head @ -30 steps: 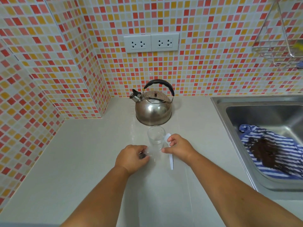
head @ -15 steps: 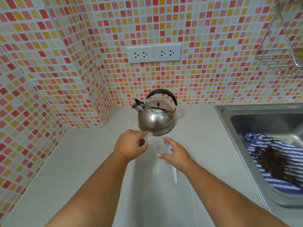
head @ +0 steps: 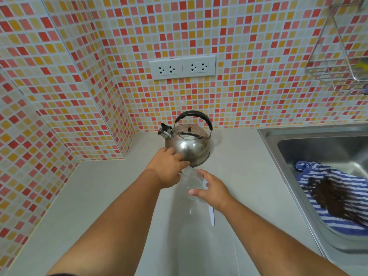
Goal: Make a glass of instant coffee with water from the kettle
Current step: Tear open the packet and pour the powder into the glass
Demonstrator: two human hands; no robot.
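A clear glass [head: 192,183] stands on the pale counter [head: 103,196] in front of a steel kettle [head: 189,144] with a black handle. My right hand [head: 212,189] wraps the glass from the right, thumb on its near side. My left hand [head: 169,169] hovers over the glass's left rim, pinching a small clear packet [head: 186,170] tilted toward the opening. What the packet contains cannot be made out. A white spoon [head: 211,216] lies on the counter, its bowl hidden under my right hand.
A steel sink [head: 294,148] at the right holds a blue-striped cloth [head: 342,198] with a dark brown heap on it. Tiled walls close the back and left. Two wall sockets [head: 182,67] sit above the kettle, and a wire rack [head: 342,56] hangs at upper right.
My left hand lifted the small packet from the counter up over the glass's rim. My right hand shifted from beside the spoon to grip the glass. The camera view tilted upward.
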